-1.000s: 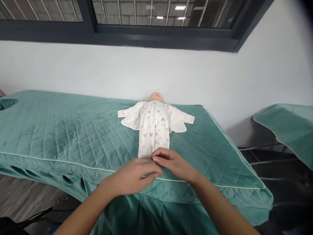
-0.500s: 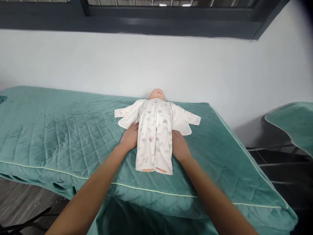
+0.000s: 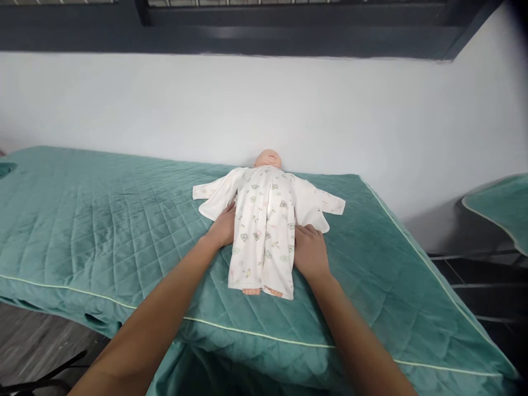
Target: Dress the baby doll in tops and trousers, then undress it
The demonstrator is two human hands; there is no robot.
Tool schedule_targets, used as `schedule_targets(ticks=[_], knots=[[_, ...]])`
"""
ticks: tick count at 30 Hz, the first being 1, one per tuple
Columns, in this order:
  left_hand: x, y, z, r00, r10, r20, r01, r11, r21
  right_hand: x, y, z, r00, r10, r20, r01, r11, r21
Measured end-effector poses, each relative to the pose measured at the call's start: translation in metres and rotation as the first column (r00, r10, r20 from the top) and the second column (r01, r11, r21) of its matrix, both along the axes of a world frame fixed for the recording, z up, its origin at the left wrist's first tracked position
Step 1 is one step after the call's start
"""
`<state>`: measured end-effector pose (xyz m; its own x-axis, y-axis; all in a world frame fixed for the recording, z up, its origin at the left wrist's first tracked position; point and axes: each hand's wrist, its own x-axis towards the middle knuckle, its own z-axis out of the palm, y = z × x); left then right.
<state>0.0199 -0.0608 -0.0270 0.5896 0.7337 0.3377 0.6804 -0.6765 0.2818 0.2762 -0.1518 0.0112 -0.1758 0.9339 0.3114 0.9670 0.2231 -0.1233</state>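
A baby doll (image 3: 269, 159) lies on its back, head toward the wall, on the green quilted cover. White printed baby trousers (image 3: 264, 242) cover its front from the chest down, with the toes showing below the hems. A white long-sleeved baby top (image 3: 218, 198) spreads out to both sides from under the trousers. My left hand (image 3: 224, 226) is at the left edge of the trousers, fingertips partly hidden against the cloth. On the opposite edge, my right hand (image 3: 311, 252) has its fingers curled in at the fabric, the thumb out of sight.
The green quilted cover (image 3: 107, 231) drapes over the bed's front edge with pale piping. A white wall (image 3: 206, 110) rises right behind the doll, below a dark window frame (image 3: 289, 33). Another green cover (image 3: 501, 206) stands at the right, across a gap.
The right hand's fingers have curled more at the trouser edge. The hems have shifted slightly, and more of the doll's toes shows. The view has moved a little.
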Motion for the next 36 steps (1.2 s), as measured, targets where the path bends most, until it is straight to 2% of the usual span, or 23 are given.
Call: schedule_targets(ticks=[4,9,12,15,20,28,36], knots=[[0.000,-0.002,0.002,0.999,0.032,0.044,-0.031,0.999,-0.027,0.003,-0.001,-0.003,0.998,-0.016,-0.061,0.017,1.000,0.012],[-0.005,-0.015,0.003,0.993,0.066,0.096,-0.062,0.997,-0.052,0.009,-0.002,-0.009,0.985,-0.034,-0.167,0.039,0.999,0.029],[-0.009,-0.026,0.003,0.990,0.103,0.096,-0.098,0.994,-0.053,0.009,-0.003,-0.010,0.993,-0.005,-0.119,0.012,0.998,0.059],[-0.009,-0.034,0.005,0.985,0.167,0.032,-0.166,0.986,-0.034,0.008,-0.004,-0.011,0.997,0.026,-0.066,-0.020,0.996,0.082],[-0.006,-0.037,0.011,0.965,0.264,-0.011,-0.264,0.965,-0.002,0.007,-0.004,-0.013,0.998,0.020,-0.066,-0.015,0.997,0.080],[-0.008,-0.047,0.012,0.978,0.200,0.056,-0.201,0.979,0.025,0.008,-0.004,-0.011,0.999,0.019,-0.047,-0.017,0.999,0.040],[-0.012,-0.060,0.011,0.970,0.225,0.091,-0.228,0.973,0.028,0.006,-0.003,-0.010,0.999,-0.017,-0.035,0.019,0.999,0.051]])
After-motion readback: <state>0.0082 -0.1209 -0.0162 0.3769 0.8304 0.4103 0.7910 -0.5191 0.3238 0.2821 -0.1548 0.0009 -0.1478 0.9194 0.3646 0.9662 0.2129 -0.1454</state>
